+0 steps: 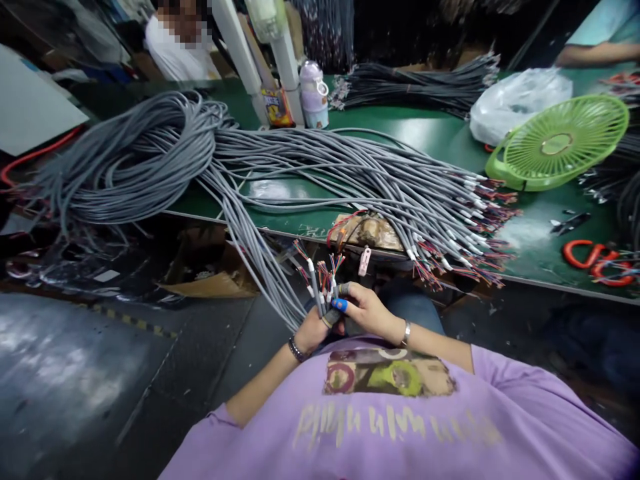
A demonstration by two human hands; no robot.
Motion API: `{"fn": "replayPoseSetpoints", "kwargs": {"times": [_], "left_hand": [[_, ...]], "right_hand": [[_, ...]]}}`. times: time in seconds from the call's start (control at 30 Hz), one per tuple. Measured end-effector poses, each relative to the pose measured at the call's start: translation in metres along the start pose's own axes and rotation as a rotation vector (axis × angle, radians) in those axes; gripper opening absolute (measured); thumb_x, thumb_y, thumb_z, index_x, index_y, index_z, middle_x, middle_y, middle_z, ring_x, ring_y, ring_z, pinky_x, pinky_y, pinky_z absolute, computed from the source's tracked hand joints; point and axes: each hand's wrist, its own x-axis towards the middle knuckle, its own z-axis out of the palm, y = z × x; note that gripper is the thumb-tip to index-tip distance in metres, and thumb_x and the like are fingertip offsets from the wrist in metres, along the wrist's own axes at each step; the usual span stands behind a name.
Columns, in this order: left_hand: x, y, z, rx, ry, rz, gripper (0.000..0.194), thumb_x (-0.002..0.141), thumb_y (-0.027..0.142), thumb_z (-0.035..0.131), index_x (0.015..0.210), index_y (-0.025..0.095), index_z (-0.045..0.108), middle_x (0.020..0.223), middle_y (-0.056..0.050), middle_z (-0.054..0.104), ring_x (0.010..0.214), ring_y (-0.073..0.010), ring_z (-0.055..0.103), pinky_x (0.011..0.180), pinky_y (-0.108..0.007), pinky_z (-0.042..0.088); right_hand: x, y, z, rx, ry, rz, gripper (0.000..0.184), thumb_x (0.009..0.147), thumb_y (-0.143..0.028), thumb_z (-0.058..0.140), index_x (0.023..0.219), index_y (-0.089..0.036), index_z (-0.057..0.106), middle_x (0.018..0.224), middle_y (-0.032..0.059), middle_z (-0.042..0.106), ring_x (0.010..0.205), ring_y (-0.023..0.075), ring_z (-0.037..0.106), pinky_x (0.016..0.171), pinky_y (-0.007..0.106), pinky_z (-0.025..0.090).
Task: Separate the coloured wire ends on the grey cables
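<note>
My left hand (pixel 311 331) is closed around a small bunch of grey cables (pixel 320 283) whose stripped ends, with coloured wires, stick up. My right hand (pixel 367 310), with a blue cot on one fingertip and a grey one on another, pinches the same cable ends from the right. Both hands are held close to my chest, below the table's front edge. The held cables run down and left, then up into a big heap of grey cables (pixel 150 160) lying across the green table (pixel 435 137).
A green fan (pixel 560 143) lies at the right, a white plastic bag (pixel 520 97) behind it. Black cables (pixel 415 83) are stacked at the back, next to a pale bottle (pixel 314 93). Red rings (pixel 595 257) lie at the far right. Other people sit across the table.
</note>
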Motion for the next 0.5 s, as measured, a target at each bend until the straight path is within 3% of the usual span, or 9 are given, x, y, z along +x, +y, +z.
{"fn": "replayPoseSetpoints", "kwargs": {"times": [0.13, 0.23, 0.37, 0.5], "left_hand": [[0.001, -0.005, -0.002, -0.018, -0.010, -0.025, 0.048, 0.074, 0.059, 0.065, 0.065, 0.012, 0.067, 0.055, -0.006, 0.063, 0.052, -0.0150, 0.059, 0.056, -0.027, 0.049], [-0.001, -0.006, -0.003, -0.044, 0.000, -0.026, 0.045, 0.076, 0.058, 0.064, 0.070, 0.013, 0.069, 0.058, -0.007, 0.065, 0.056, -0.0166, 0.062, 0.055, -0.026, 0.049], [0.000, -0.004, -0.005, -0.143, 0.148, -0.006, 0.044, 0.074, 0.057, 0.066, 0.080, 0.013, 0.070, 0.064, -0.007, 0.068, 0.057, -0.0169, 0.063, 0.055, -0.028, 0.050], [0.004, 0.006, -0.008, -0.182, 0.305, 0.024, 0.047, 0.073, 0.058, 0.066, 0.067, 0.012, 0.066, 0.052, -0.002, 0.060, 0.047, -0.0120, 0.055, 0.049, -0.024, 0.045]], "right_hand": [[0.000, 0.003, 0.002, 0.085, 0.014, 0.103, 0.027, 0.086, -0.041, 0.057, 0.081, -0.015, 0.062, 0.077, 0.0027, 0.062, 0.069, 0.0131, 0.055, 0.067, 0.026, 0.047], [-0.004, 0.002, 0.002, 0.221, -0.024, 0.135, 0.031, 0.087, -0.046, 0.054, 0.079, -0.016, 0.058, 0.066, -0.0002, 0.060, 0.060, 0.0120, 0.053, 0.060, 0.025, 0.046], [-0.011, 0.001, -0.003, 0.243, -0.030, 0.100, 0.031, 0.086, -0.047, 0.055, 0.081, -0.017, 0.057, 0.069, 0.0008, 0.061, 0.064, 0.0135, 0.056, 0.064, 0.027, 0.047], [-0.019, 0.008, -0.008, 0.105, -0.061, 0.066, 0.027, 0.086, -0.042, 0.056, 0.083, -0.015, 0.060, 0.078, 0.0028, 0.063, 0.071, 0.0143, 0.055, 0.069, 0.027, 0.046]]}}
